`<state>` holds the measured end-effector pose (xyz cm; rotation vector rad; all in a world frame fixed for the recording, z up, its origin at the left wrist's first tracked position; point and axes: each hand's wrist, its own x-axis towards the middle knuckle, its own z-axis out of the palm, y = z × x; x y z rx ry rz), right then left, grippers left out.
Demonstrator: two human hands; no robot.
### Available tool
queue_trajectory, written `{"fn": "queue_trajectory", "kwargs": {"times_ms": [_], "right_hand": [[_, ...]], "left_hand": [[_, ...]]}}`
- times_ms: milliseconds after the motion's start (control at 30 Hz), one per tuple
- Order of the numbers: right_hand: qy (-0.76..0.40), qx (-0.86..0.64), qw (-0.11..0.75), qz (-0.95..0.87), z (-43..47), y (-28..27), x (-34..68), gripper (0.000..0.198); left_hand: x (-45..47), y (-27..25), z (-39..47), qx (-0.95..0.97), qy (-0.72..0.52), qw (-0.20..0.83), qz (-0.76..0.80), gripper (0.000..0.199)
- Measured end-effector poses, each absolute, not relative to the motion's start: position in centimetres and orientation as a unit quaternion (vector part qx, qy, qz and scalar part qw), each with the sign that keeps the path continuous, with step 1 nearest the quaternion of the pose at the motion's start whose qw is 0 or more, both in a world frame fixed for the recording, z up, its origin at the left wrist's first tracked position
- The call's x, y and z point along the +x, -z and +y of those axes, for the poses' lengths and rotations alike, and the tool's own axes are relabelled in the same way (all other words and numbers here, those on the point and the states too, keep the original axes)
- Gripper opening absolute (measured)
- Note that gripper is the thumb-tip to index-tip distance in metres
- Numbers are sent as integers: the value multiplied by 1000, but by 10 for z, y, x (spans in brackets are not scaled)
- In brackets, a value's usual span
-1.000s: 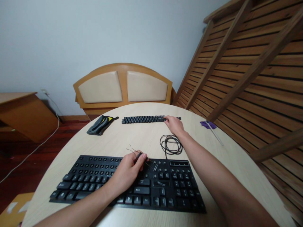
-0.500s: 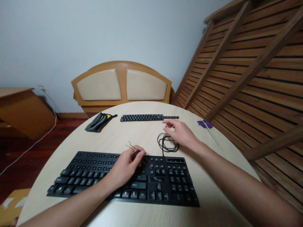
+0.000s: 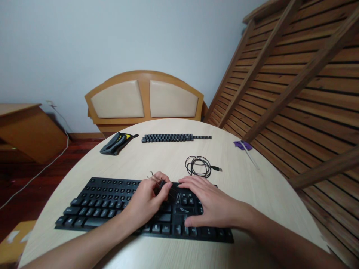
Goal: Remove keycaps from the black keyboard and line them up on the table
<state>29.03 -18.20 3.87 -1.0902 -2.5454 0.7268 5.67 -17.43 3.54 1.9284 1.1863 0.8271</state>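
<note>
A black keyboard (image 3: 106,203) lies near the front edge of the round table (image 3: 252,186); many of its keycaps are off on the left half. My left hand (image 3: 147,201) rests on the keyboard's middle, shut on a thin wire keycap puller (image 3: 153,177) whose hooked ends stick out toward the far side. My right hand (image 3: 209,203) lies flat on the keyboard's right part, fingers spread, touching the keys and holding nothing. A row of removed black keycaps (image 3: 174,138) is lined up at the far side of the table.
The keyboard's coiled black cable (image 3: 198,166) with its plug lies just beyond my right hand. A grey and yellow pouch (image 3: 116,143) sits at the far left, a purple-handled brush (image 3: 244,147) at the right. A chair back (image 3: 144,99) stands behind; wooden slats (image 3: 294,86) lean at right.
My right hand drew back from the far keycap row, passed over the cable and came down on the keyboard's right part. My left hand stayed on the puller.
</note>
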Motion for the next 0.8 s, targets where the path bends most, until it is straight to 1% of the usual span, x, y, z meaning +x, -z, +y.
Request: {"fn": "queue_trajectory", "kwargs": {"times_ms": [167, 467, 633, 800], "right_hand": [[-245, -381, 162, -877, -184, -34, 283, 79], [-245, -374, 172, -878, -186, -32, 282, 69], [-244, -373, 172, -879, -187, -33, 283, 61], [-244, -373, 173, -878, -187, -33, 283, 59]], "left_hand": [[59, -31, -180, 776, -317, 300, 455, 25], [57, -28, -182, 759, -332, 308, 468, 14], [59, -29, -181, 749, -320, 333, 475, 15], [58, -26, -180, 744, -317, 341, 480, 16]]}}
